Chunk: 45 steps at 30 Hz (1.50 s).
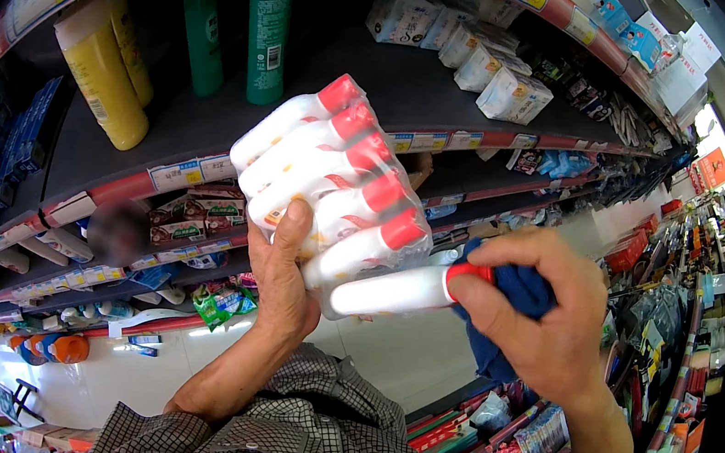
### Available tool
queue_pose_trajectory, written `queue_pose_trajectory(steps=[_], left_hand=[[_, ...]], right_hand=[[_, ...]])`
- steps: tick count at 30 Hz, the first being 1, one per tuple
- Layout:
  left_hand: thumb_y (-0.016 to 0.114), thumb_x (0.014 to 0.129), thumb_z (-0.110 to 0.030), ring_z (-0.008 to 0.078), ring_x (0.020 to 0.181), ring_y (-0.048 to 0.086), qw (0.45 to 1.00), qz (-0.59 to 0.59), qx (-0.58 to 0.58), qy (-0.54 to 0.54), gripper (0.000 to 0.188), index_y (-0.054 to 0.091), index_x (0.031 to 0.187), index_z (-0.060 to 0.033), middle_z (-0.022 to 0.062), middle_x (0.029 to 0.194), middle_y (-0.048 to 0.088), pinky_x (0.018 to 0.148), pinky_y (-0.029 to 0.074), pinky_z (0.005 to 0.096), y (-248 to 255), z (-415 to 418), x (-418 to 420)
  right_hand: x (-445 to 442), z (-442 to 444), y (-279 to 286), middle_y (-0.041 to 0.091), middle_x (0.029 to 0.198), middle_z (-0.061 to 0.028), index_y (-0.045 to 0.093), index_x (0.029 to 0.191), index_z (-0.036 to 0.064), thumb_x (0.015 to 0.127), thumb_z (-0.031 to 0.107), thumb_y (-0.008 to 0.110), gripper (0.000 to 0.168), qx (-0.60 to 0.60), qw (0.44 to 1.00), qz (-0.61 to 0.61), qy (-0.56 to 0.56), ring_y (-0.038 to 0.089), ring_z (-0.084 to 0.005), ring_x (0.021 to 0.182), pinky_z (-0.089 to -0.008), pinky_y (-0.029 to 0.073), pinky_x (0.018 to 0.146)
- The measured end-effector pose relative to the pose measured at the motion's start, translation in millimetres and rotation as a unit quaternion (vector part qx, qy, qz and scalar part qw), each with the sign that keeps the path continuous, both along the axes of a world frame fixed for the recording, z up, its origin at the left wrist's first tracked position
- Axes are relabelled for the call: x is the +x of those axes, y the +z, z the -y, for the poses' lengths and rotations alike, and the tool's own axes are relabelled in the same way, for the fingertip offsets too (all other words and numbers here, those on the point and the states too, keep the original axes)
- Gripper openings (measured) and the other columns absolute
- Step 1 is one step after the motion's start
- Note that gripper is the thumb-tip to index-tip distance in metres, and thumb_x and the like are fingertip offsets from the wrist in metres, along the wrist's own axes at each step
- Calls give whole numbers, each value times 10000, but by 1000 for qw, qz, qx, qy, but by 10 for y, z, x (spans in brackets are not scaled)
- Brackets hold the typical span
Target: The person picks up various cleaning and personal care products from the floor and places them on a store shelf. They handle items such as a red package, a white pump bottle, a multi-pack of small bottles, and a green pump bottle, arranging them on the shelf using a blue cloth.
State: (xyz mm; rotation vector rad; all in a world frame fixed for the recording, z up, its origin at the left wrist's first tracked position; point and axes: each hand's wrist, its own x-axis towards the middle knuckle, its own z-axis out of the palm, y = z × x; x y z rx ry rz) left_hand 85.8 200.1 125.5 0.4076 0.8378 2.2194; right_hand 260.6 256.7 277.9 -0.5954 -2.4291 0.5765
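My left hand [282,281] grips a pack of white plastic bottles with red caps [334,177], wrapped in clear film, its thumb lying across the near bottles. The pack is tilted, caps toward the upper right. At its lower right edge lies a single white bottle [395,292], which my right hand [552,309] pinches by the red cap between thumb and fingers. A dark blue cloth [492,345] is bunched in that same hand and hangs below the cap. Whether this bottle touches the film cannot be made out.
Behind the pack runs a dark shelf [325,93] with yellow bottles [102,79], green spray bottles [267,39] and small white packs [513,95]. Price labels line its red front edge. Another stocked shelf row [687,342] stands at right; orange-capped containers [67,348] sit on the pale floor.
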Motion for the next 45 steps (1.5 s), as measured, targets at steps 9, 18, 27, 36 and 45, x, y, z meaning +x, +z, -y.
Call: queue_pose_trajectory(steps=[9,18,27,36,45], left_hand=[[615,951,-436,310,1131,661,1000,-12,-8,-1,660,391,1423,-32,182,1321,581,926,595,472,37,-29,45],[731,892,-349,304,1206,593,999,37,-9,3,770,276,1446,-67,180,1340,500,976,569,463,-83,-29,-25],[782,857,-374,283,1203,573,994,2,-28,107,809,318,1438,-58,161,1316,515,1002,514,435,40,-118,-32],[668,941,-381,270,1178,618,997,12,-37,60,648,377,1424,-61,147,1321,563,980,547,430,102,-166,-97],[460,1033,-417,282,1199,617,996,82,-10,-34,551,413,1430,-39,142,1337,589,1027,514,446,-10,-146,-93]], right_hand=[[-28,64,-90,699,859,-125,691,928,34,732,24,828,240,78,994,-1,80,685,-256,731,-321,541,663],[7,-3,9,684,807,-103,670,949,12,775,24,798,217,97,995,12,-7,667,-183,688,-289,515,632],[-97,-80,72,662,764,-85,656,923,15,754,13,810,229,190,981,7,-22,640,-178,632,-292,483,575],[-159,-74,130,662,783,-109,659,928,14,717,-7,820,267,224,973,4,55,639,-207,645,-301,504,603],[7,-129,437,646,844,-13,664,902,17,783,42,767,158,-57,994,-60,-73,578,-66,768,-219,465,703]])
